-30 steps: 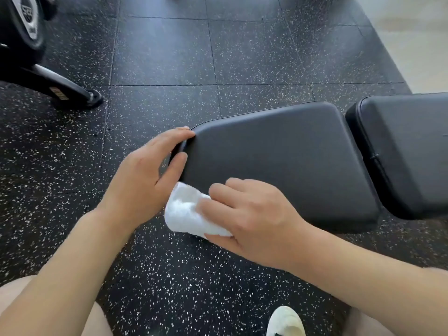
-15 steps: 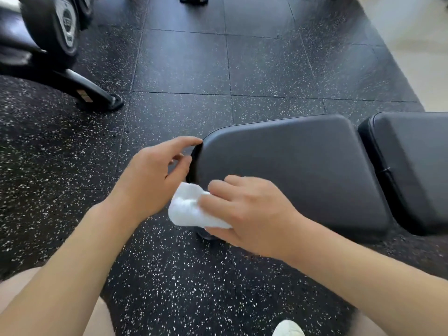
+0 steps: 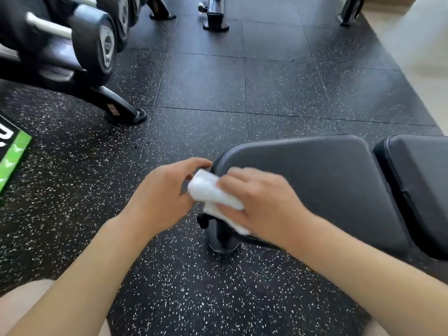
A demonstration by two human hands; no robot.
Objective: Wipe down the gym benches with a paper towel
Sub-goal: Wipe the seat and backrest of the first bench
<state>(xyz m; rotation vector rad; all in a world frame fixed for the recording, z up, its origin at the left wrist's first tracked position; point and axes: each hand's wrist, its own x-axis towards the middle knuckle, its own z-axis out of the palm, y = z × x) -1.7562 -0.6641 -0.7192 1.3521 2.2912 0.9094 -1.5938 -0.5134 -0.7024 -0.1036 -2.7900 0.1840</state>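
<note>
Two hands: both at the left end of the bench, meeting over the towel.
Floor marking [image 3: 13, 157]: green and white patch on the floor at the far left edge; I cannot read it.
Dumbbell rack [image 3: 72, 57]: far left, black dumbbells with pale handles, blurred; its foot rests on the floor right of the marking.
Floor [image 3: 218, 93]: black speckled rubber tiles; other machine feet at the far edge.
Left hand [image 3: 161, 196]: fingers curled, fingertips at the left tip of the seat pad and against the left edge of the towel. I cannot tell from here whether it pinches the towel or only touches it.
Paper towel [image 3: 213, 196]: white, bunched, between the two hands at the left end of the seat pad, hanging partly over the pad's near edge.
Bench post [image 3: 221, 235]: black upright and round foot on the floor, directly under the towel.
Right hand [image 3: 263, 202]: motion-blurred; fingers bent over the towel, thumb beneath it, holding it against the pad's near-left corner.
Seat pad [image 3: 315, 180]: black, tapered, narrow end pointing left toward the hands.
Back pad [image 3: 421, 180]: second black pad just right of the seat pad, a narrow gap between them.
</note>
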